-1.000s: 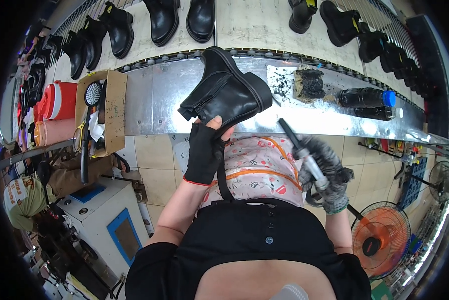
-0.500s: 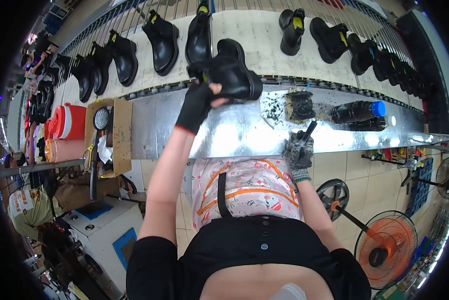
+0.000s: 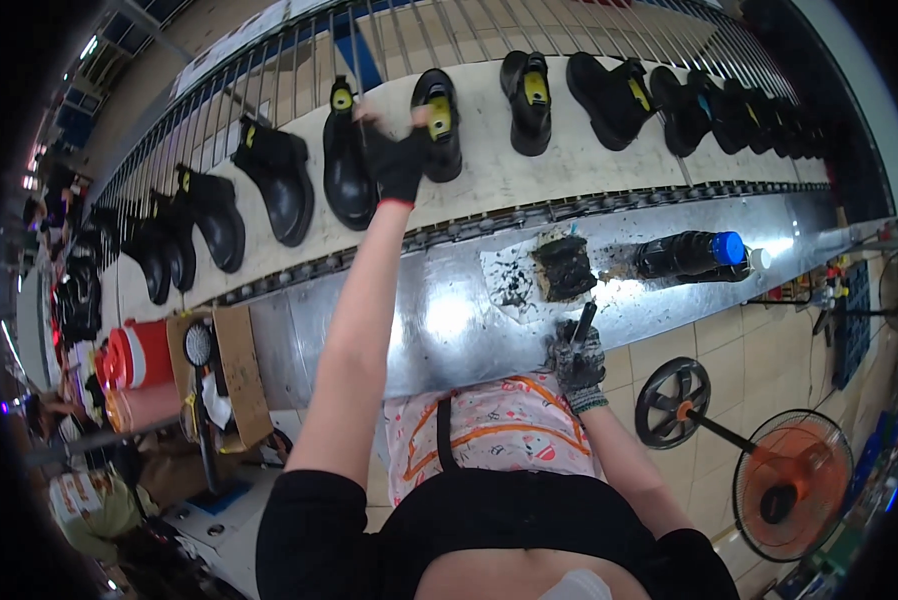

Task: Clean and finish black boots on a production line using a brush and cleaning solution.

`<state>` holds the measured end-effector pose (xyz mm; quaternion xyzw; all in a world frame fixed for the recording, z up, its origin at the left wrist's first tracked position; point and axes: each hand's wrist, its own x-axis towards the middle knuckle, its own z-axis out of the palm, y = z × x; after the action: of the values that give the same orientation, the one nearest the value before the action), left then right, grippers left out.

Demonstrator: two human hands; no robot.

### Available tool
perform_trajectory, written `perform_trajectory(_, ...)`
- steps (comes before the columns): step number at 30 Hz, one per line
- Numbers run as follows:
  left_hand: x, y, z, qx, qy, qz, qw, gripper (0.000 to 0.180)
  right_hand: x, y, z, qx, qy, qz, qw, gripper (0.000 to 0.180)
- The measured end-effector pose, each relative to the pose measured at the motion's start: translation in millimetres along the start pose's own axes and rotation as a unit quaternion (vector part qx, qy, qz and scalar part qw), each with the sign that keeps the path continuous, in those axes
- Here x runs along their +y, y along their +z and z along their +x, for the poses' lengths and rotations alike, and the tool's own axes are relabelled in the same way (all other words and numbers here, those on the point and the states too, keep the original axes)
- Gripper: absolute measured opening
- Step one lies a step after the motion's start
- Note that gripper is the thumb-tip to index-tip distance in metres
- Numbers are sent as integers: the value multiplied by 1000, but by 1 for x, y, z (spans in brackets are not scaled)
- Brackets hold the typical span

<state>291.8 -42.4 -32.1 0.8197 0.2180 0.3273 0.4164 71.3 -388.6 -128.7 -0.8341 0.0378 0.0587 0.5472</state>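
Up on the far conveyor belt (image 3: 589, 170), my left hand (image 3: 399, 160) in its black fingerless glove is stretched out, fingers closed on a black boot (image 3: 439, 125) standing in the row, I think by its top edge. Near me, my right hand (image 3: 577, 362) in a grey glove grips a dark brush (image 3: 581, 325) at the metal bench (image 3: 439, 320), just beside a grimy black polish block (image 3: 564, 268).

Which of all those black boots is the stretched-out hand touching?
The left hand rests on the black boot with a yellow insole, fourth from the right-hand fence end's cluster toward the middle; the shiny black boot just left of it lies untouched.
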Motion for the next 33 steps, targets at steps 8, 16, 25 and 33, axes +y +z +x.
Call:
perform_trajectory(8, -75, -43, 9, -48, -101, 431, 895, 95, -10, -5, -3, -58, 35, -78, 995, 35)
perform_trajectory(16, -86, -103, 10, -139, -92, 280, 946, 90, 2, 6, 0, -26, 77, 79, 994, 31)
perform_trajectory(25, -13, -192, -153, -132, -68, 197, 969, 86, -6, 4, 11, -20, 120, 513, 850, 20)
perform_trajectory(33, -29, -195, -222, -142, -165, -17, 976, 70, -27, -19, -20, 33, -95, -140, 985, 43)
